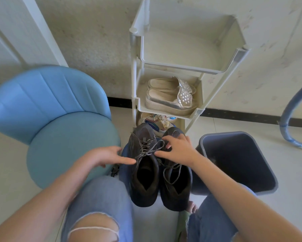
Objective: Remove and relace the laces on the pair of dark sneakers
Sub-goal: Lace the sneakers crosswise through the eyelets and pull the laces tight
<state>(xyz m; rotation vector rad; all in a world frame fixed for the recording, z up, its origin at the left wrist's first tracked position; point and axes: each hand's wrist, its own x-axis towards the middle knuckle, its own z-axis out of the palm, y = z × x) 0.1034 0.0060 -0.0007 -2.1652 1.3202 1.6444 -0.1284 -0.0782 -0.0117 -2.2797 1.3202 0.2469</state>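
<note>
Foreground, 6 o'clock: knees in torn pale jeans (101, 198), with both bare forearms reaching forward over them. The left hand (108, 155) is released, palm down and fingers straight, its forefinger touching a loose end of the grey lace (146, 147). The right hand (179, 151) is likewise released, fingers spread and lightly bent. It rests on the forepart of the right-side sneaker (174, 187), its thumb beside the lace bow.

The pair of dark sneakers stands between the knees, heels toward the viewer and toes at 12 o'clock. The left-side sneaker (145, 173) touches its partner along the inner edge. The left hand lies at 9 o'clock of the pair and the right hand lies over it at 1 o'clock.

Beyond the pair are a blue chair (59, 119) at 10 o'clock and a dark bin (237, 163) at 3 o'clock. A pale shoe rack (136, 70) at 12 o'clock holds silver platform slippers (171, 100) on its middle shelf.
</note>
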